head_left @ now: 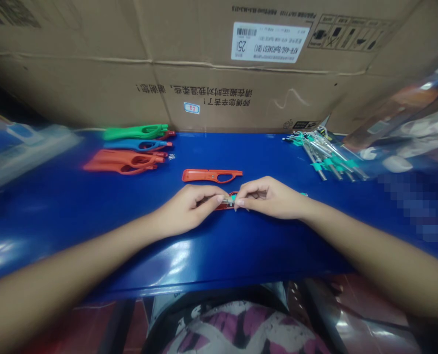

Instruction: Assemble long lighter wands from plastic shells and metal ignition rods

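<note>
From the head view, we look down at a glossy blue desk, where our two bare hands meet near the middle. Our left hand pinches a small, silvery metal part between thumb and fingers. Our right hand has its thumb and fingertips closed on the right end of the same part, beside a small teal-green piece.

An orange-red plastic shell lies directly beneath the fingertips, mostly covered; we cannot tell whether the metal part is seated in it. Its visible edge runs left to right, in line with the gap between our hands, and shows closest to the left fingertips.

Just beyond lies a long orange plastic half-shell with an oval loop, its long axis also left to right, loop end rightward. It is nearer our left hand. Thin silver metal tubes with teal-green bits lie farther off, beyond our right hand.
</note>
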### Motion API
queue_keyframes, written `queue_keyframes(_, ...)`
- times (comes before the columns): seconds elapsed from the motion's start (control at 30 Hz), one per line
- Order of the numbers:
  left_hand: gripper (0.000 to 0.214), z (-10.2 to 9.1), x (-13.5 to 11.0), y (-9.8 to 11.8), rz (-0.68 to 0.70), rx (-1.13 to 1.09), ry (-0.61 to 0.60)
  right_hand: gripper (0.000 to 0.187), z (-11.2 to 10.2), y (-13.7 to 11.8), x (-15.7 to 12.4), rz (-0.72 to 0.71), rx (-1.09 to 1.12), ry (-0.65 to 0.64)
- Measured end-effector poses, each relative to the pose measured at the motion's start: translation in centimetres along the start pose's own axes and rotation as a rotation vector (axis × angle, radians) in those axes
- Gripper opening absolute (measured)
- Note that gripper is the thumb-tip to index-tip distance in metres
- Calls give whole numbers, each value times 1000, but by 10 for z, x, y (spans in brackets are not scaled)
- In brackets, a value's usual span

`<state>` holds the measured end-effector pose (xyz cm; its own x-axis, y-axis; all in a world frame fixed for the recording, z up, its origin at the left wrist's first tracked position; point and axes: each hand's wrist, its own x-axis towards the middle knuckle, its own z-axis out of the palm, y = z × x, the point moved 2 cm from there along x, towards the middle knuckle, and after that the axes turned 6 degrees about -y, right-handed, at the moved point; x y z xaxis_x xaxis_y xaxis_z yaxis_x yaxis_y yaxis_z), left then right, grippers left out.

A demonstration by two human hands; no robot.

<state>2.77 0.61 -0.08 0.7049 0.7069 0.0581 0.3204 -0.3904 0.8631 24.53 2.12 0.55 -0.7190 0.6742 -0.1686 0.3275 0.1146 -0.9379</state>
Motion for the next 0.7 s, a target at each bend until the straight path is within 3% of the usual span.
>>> queue_keyframes(0.7, 33, 2, 1, 0, -1, 4, -20, 24, 1, -1, 1, 10, -24, -8)
